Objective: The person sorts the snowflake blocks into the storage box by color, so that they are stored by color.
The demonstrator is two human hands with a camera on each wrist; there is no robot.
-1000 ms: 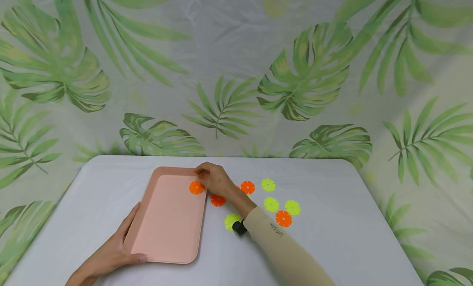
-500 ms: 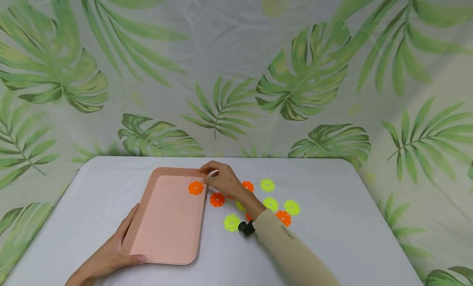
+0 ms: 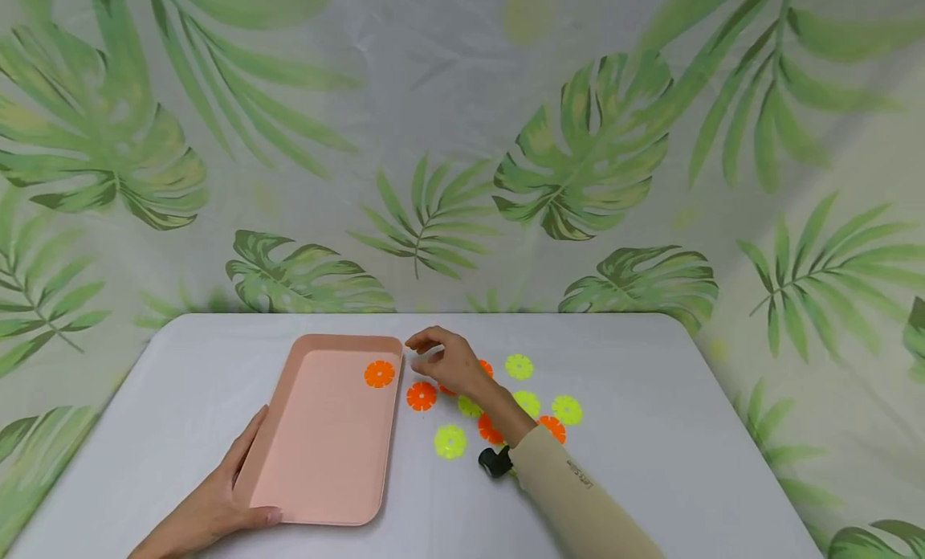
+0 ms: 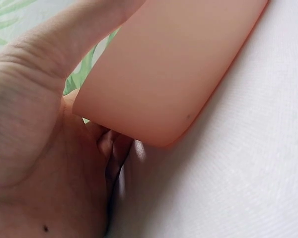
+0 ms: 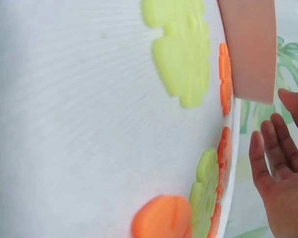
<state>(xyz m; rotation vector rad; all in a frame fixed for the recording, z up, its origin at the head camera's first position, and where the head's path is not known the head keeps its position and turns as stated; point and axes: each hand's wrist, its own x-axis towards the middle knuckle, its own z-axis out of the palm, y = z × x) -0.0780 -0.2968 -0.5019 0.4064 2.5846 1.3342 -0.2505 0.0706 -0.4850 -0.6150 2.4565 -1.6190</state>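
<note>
A pink tray [image 3: 325,438] lies on the left part of the table, one orange notched disc [image 3: 379,374] near its upper right corner. The left hand [image 3: 224,495] holds the tray's lower left corner, thumb along the near edge and fingers along the left side; in the left wrist view the hand [image 4: 49,139] is around the tray's corner [image 4: 164,74]. Just right of the tray's far right corner, the right hand [image 3: 451,362] hovers with nothing in its fingers. In the right wrist view that hand [image 5: 283,168] has loosely bent, parted fingers beside the tray wall [image 5: 251,49].
Several orange and yellow-green discs lie on the white table right of the tray, among them a yellow-green one [image 3: 451,442] and an orange one [image 3: 421,396]. Some are partly covered by the right forearm. A leaf-patterned cloth [image 3: 433,77] hangs behind the table.
The right hand has moved right, away from the tray's far right corner and the orange disc lying in it. The left hand keeps its hold on the tray.
</note>
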